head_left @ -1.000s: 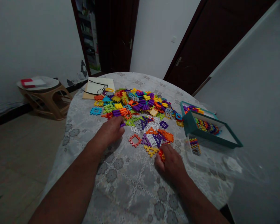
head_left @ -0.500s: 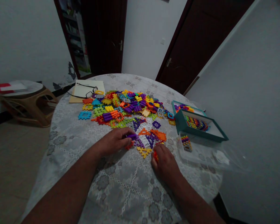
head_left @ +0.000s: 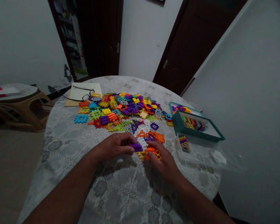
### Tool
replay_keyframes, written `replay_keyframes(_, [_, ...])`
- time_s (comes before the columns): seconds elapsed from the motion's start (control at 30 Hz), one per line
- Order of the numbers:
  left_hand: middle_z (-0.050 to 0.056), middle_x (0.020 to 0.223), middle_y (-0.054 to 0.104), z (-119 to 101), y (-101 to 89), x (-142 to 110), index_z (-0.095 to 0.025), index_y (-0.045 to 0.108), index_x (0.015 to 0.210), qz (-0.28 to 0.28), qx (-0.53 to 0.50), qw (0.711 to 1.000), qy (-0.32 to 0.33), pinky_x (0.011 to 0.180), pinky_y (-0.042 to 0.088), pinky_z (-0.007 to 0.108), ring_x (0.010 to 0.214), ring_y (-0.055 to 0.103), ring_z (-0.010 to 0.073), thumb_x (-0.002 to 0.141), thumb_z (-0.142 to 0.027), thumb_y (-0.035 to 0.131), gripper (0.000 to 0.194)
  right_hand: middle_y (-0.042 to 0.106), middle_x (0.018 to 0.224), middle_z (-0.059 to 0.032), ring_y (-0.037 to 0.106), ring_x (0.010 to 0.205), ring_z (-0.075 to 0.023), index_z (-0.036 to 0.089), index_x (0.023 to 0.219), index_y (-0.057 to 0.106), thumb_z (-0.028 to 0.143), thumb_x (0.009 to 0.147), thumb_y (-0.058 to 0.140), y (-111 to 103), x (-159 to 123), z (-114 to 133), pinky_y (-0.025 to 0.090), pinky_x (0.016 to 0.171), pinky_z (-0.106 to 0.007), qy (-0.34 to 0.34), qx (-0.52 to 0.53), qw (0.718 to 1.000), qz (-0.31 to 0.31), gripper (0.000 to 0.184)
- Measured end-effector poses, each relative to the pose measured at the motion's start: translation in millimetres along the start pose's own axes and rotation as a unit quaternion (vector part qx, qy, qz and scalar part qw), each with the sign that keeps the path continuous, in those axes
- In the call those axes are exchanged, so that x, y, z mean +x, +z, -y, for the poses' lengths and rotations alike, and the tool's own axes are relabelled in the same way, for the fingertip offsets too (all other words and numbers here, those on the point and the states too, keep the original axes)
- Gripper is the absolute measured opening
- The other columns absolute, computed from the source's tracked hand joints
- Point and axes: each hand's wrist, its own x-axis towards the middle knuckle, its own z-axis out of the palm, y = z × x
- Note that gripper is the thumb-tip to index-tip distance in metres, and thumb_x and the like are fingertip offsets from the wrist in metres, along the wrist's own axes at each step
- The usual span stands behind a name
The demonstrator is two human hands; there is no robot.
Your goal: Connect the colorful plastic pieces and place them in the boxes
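Observation:
Between the thumb and fingers of my left hand (head_left: 117, 145) is a purple tube-shaped building block (head_left: 136, 147). My right hand (head_left: 162, 157) grips orange and yellow tube blocks (head_left: 151, 151), the yellow ends showing as round openings. Both hands are just above the table's near middle, the two sets of blocks facing each other with a small gap. Behind and under them lie a yellow flat piece (head_left: 141, 155), white window-frame pieces (head_left: 143, 127) and orange flat pieces (head_left: 157, 136). Farther back spreads a heap of mixed coloured blocks (head_left: 130, 107).
Glasses (head_left: 85, 97) lie on a paper pad (head_left: 75, 90) at the far left. To the right are a teal box (head_left: 214, 136) of coloured pieces and a clear plastic container (head_left: 200, 158). A stool (head_left: 34, 109) stands beyond the table's (head_left: 128, 199) left edge.
My left hand has carried the purple block from the heap's near edge rightward to my right hand. The right hand has raised and turned its orange and yellow blocks. The view has shifted.

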Motion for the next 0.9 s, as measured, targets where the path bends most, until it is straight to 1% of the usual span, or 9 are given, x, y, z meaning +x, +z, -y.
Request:
replay_keyframes(0.1, [0.003, 0.092, 0.075, -3.1, 1.5, -0.2, -0.020, 0.072, 0.105, -0.010, 0.009, 1.000, 0.000, 0.077, 0.051, 0.030, 0.085, 0.068, 0.0186, 0.086, -0.035, 0.081, 0.026, 0.070, 0.142, -0.0084, 0.068, 0.129, -0.0245, 0.029, 0.147, 0.063, 0.028, 0.104, 0.060, 5.4, 8.7, 13.2, 0.055, 0.110, -0.043, -0.018, 0.027, 0.998, 0.054, 0.043])
replay_keyframes(0.2, [0.002, 0.090, 0.074, -5.6, 1.6, 0.0, -0.020, 0.071, 0.102, -0.027, 0.019, 0.999, 0.001, 0.075, 0.050, 0.030, 0.083, 0.066, 0.0186, 0.086, -0.038, 0.080, 0.025, 0.069, 0.145, -0.0075, 0.066, 0.132, -0.0239, 0.030, 0.149, 0.061, 0.027, 0.105, 0.062, 11.7, 16.4, 24.5, 0.052, 0.113, -0.043, -0.044, 0.051, 0.993, 0.100, 0.045])
replay_keyframes(0.3, [0.000, 0.084, 0.072, -4.5, 1.1, 1.2, -0.020, 0.070, 0.099, -0.036, 0.032, 0.999, 0.001, 0.071, 0.047, 0.029, 0.077, 0.063, 0.0172, 0.084, -0.038, 0.080, 0.025, 0.072, 0.136, -0.0055, 0.068, 0.124, -0.0232, 0.029, 0.141, 0.066, 0.027, 0.104, 0.064, 17.6, 23.5, 28.4, 0.053, 0.109, -0.042, -0.020, 0.073, 0.991, 0.109, 0.037])
replay_keyframes(0.4, [-0.001, 0.076, 0.067, -1.9, 2.3, 3.4, -0.020, 0.070, 0.095, -0.040, 0.057, 0.998, 0.000, 0.068, 0.044, 0.029, 0.071, 0.059, 0.0158, 0.082, -0.039, 0.082, 0.025, 0.076, 0.121, -0.0035, 0.071, 0.111, -0.0224, 0.027, 0.126, 0.072, 0.028, 0.102, 0.066, 21.5, 30.0, 26.1, 0.056, 0.099, -0.038, 0.021, 0.071, 0.992, 0.098, 0.024])
replay_keyframes(0.53, [0.001, 0.078, 0.070, -0.6, 1.8, 4.8, -0.021, 0.070, 0.093, -0.045, 0.073, 0.996, -0.002, 0.069, 0.048, 0.032, 0.072, 0.063, 0.0183, 0.083, -0.041, 0.082, 0.025, 0.076, 0.107, -0.0013, 0.071, 0.097, -0.0197, 0.025, 0.114, 0.074, 0.023, 0.099, 0.068, 13.4, 42.9, 21.9, 0.056, 0.086, -0.033, 0.052, 0.089, 0.988, 0.111, 0.016])
replay_keyframes(0.6, [0.004, 0.082, 0.074, -0.3, -2.2, 4.6, -0.022, 0.070, 0.094, -0.065, 0.100, 0.993, -0.003, 0.071, 0.052, 0.034, 0.073, 0.067, 0.0202, 0.090, -0.048, 0.077, 0.027, 0.077, 0.104, -0.0012, 0.071, 0.096, -0.0189, 0.024, 0.110, 0.075, 0.023, 0.098, 0.069, -2.8, 56.0, 20.1, 0.057, 0.086, -0.033, 0.055, 0.100, 0.985, 0.127, 0.013])
replay_keyframes(0.7, [0.007, 0.084, 0.075, 2.8, -10.8, 4.8, -0.023, 0.070, 0.093, -0.138, 0.210, 0.968, 0.004, 0.070, 0.052, 0.036, 0.073, 0.068, 0.0232, 0.097, -0.059, 0.066, 0.036, 0.078, 0.108, -0.0028, 0.072, 0.100, -0.0185, 0.023, 0.109, 0.076, 0.024, 0.099, 0.070, -45.9, 88.9, 14.4, 0.058, 0.088, -0.033, 0.045, 0.097, 0.987, 0.120, 0.012])
replay_keyframes(0.8, [0.008, 0.084, 0.074, 10.3, -16.8, 6.0, -0.023, 0.072, 0.092, -0.184, 0.304, 0.935, 0.013, 0.069, 0.051, 0.036, 0.074, 0.067, 0.0252, 0.098, -0.062, 0.062, 0.041, 0.077, 0.104, -0.0035, 0.069, 0.087, -0.0163, 0.023, 0.110, 0.076, 0.025, 0.098, 0.072, -102.8, 138.3, -1.1, 0.059, 0.074, -0.029, 0.049, 0.080, 0.996, 0.010, 0.012])
replay_keyframes(0.9, [0.007, 0.089, 0.076, 17.0, -17.7, 6.6, -0.025, 0.075, 0.102, -0.161, 0.339, 0.927, 0.010, 0.071, 0.053, 0.035, 0.076, 0.068, 0.0247, 0.097, -0.062, 0.064, 0.039, 0.072, 0.086, -0.0010, 0.062, 0.068, -0.0127, 0.020, 0.105, 0.075, 0.020, 0.095, 0.076, -158.5, 195.3, -30.8, 0.054, 0.059, -0.024, 0.086, 0.061, 0.991, -0.084, 0.011])
